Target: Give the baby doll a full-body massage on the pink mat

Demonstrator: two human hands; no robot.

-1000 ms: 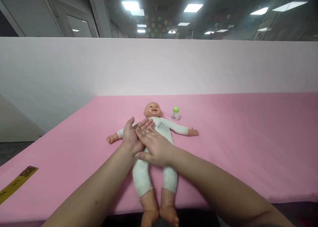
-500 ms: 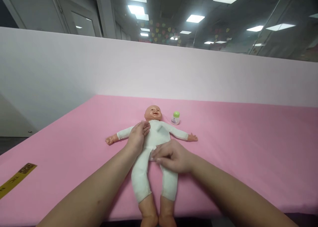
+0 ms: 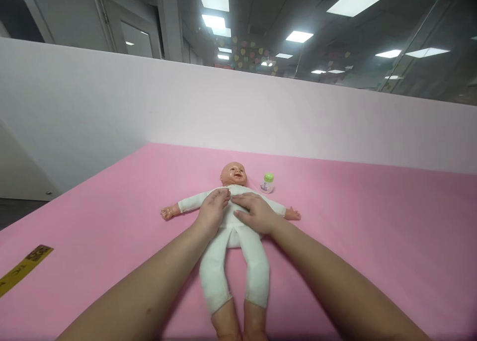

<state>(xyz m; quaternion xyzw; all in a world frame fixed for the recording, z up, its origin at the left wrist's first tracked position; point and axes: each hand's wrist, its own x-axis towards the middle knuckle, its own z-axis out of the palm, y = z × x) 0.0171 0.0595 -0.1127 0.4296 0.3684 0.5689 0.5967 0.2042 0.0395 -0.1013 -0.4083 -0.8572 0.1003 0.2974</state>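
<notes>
A baby doll (image 3: 234,236) in a white cloth suit lies on its back, its arms spread and its bare feet toward me. My left hand (image 3: 214,209) rests on the side of its chest, fingers extended and close together. Across the other side of the chest lies my right hand (image 3: 257,212), its fingers stretched out flat and its thumb apart. The fingertips of both hands are near each other below the doll's neck. Neither hand shows anything held. The hands cover much of the doll's chest.
A small clear jar (image 3: 267,183) with a green lid stands beside the doll's head. The pink surface (image 3: 372,231) has a yellow label strip (image 3: 26,270) at the left. A white padded wall (image 3: 261,112) rises behind.
My right hand has moved up from the doll's hip to its chest, and its fingers have flattened. My left hand stays on the chest. The view has shifted slightly.
</notes>
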